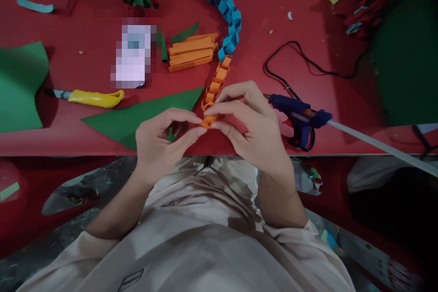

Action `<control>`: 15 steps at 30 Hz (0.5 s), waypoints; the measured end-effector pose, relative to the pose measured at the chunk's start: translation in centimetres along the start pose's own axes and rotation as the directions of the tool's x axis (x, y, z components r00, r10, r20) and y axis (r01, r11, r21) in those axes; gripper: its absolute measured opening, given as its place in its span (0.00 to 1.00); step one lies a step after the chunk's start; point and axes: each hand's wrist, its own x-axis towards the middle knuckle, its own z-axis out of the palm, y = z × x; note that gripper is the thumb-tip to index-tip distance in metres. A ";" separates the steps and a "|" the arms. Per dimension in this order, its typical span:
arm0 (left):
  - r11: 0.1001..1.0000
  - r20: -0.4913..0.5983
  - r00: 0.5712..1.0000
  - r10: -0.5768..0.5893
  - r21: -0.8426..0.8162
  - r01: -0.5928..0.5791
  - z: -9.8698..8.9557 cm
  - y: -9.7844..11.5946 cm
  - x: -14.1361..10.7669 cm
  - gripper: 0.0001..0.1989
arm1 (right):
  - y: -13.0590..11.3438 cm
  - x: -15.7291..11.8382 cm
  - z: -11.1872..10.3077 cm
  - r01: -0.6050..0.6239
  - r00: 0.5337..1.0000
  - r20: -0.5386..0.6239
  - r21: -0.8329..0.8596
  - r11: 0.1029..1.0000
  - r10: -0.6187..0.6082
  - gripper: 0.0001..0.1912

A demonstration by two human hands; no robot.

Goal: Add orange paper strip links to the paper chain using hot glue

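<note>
A paper chain (216, 86) runs down the red table toward me, blue links at the far part and orange links nearest me. My left hand (164, 139) pinches the orange paper link at the chain's near end between thumb and forefinger. On the other side of that link, my right hand (251, 123) grips it with thumb and fingertips. The fingers partly cover the end link. Just beyond lies a small stack of orange paper strips (191, 54). A blue glue gun (299, 116) rests right of my right hand, a long glue stick (379, 145) poking out of its back.
Green paper (137, 116) lies left of the chain, near a yellow utility knife (96, 98) with its blade out. A blurred phone-like object (132, 54) sits behind. The glue gun's black cord (318, 68) loops across the right. The table's front edge (68, 155) is close to my body.
</note>
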 end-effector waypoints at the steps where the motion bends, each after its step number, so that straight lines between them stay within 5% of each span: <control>1: 0.995 0.032 0.997 -0.074 -0.059 0.076 0.0 0.2 0.1 0.10 | 0.0 0.0 0.0 0.001 1.000 0.009 -0.004 1.000 -0.001 0.08; 6: 0.927 0.087 0.966 -0.244 -0.271 0.259 0.7 -0.1 0.4 0.16 | -0.2 -0.5 0.3 -0.015 0.995 -0.099 -0.017 1.000 0.014 0.10; 9: 0.920 -0.019 0.960 -0.279 -0.291 0.262 1.5 -0.5 0.2 0.17 | -0.7 -1.4 1.2 -0.088 0.968 -0.235 0.028 0.996 0.092 0.06; 15: 0.948 -0.090 0.968 -0.233 -0.244 0.205 2.6 -0.4 -0.6 0.14 | -1.3 -2.4 3.1 -0.175 0.944 -0.248 0.178 0.968 0.216 0.02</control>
